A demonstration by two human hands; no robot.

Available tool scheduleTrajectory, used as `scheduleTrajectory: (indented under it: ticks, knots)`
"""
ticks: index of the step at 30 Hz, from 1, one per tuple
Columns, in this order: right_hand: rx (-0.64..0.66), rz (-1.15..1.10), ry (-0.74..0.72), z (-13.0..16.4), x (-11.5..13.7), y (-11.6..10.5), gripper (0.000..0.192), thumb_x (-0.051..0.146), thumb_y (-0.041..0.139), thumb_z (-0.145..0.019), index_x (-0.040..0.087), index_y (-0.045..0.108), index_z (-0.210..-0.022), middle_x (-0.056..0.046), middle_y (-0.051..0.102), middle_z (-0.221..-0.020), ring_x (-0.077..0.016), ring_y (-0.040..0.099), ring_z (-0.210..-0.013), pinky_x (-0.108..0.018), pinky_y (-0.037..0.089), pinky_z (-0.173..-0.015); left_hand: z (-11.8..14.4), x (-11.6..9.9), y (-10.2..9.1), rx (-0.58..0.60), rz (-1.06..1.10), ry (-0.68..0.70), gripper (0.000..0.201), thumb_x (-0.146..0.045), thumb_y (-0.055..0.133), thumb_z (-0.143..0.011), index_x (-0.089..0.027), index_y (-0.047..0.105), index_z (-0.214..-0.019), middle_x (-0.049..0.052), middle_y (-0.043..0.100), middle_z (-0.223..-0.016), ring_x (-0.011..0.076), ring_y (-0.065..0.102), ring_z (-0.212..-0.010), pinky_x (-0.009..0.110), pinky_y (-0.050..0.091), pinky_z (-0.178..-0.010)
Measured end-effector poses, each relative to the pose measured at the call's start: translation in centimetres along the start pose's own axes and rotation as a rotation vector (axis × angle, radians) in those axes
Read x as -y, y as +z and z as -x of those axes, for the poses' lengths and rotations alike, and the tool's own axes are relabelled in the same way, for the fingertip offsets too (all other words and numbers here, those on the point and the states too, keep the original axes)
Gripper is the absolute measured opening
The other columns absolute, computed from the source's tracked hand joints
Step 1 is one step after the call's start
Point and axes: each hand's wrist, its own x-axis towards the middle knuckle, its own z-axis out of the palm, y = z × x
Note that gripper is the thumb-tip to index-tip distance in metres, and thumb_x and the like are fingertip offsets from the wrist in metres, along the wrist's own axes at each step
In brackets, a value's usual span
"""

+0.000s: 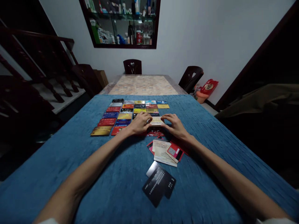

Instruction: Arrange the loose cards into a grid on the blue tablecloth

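Observation:
My left hand (140, 123) and my right hand (175, 125) grip a pale card (157, 120) by its two short ends, fingers curled around its edges. Under and beyond them, several colourful cards lie face up in columns, among them a gold card (101, 131), a red card (106, 122) and a blue card (109, 115). A red patterned card (155, 133) shows just below the held one. Closer to me is a loose pile with a cream card (163, 152) and a red card with a dark stripe (175, 151). Dark cards (156, 186) overlap nearest to me.
A blue cloth (70, 149) covers the near part of the table, and a marbled tabletop (142, 84) shows beyond it. Dark chairs (132, 66) stand around the far end. At the right, a red bag (209, 87) sits on the floor. Shelves (123, 15) are set in the wall.

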Motion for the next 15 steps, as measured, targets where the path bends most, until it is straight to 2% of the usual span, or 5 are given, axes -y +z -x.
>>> scheduleTrajectory:
  ticks: [6, 15]
  knots:
    - [0.034, -0.032, 0.049, 0.3, -1.4, 0.9, 0.027, 0.037, 0.063, -0.090, 0.022, 0.070, -0.112, -0.010, 0.068, -0.116, -0.0275, 0.058, -0.104, -0.046, 0.045, -0.093, -0.7, 0.5, 1.0, 0.062, -0.050, -0.008, 0.012, -0.023, 0.058, -0.088, -0.016, 0.064, -0.096, 0.010, 0.066, -0.110, 0.0254, 0.052, -0.104, 0.043, 0.043, -0.097]
    - [0.092, -0.036, 0.035, 0.4, -1.8, 1.6, 0.026, 0.032, 0.063, -0.091, 0.021, 0.069, -0.113, -0.011, 0.068, -0.117, -0.0265, 0.058, -0.105, -0.045, 0.044, -0.095, -0.2, 0.7, 1.6, 0.098, -0.102, -0.001, 0.019, -0.023, 0.054, -0.092, -0.018, 0.066, -0.105, 0.009, 0.066, -0.114, 0.0269, 0.049, -0.111, 0.043, 0.042, -0.095]
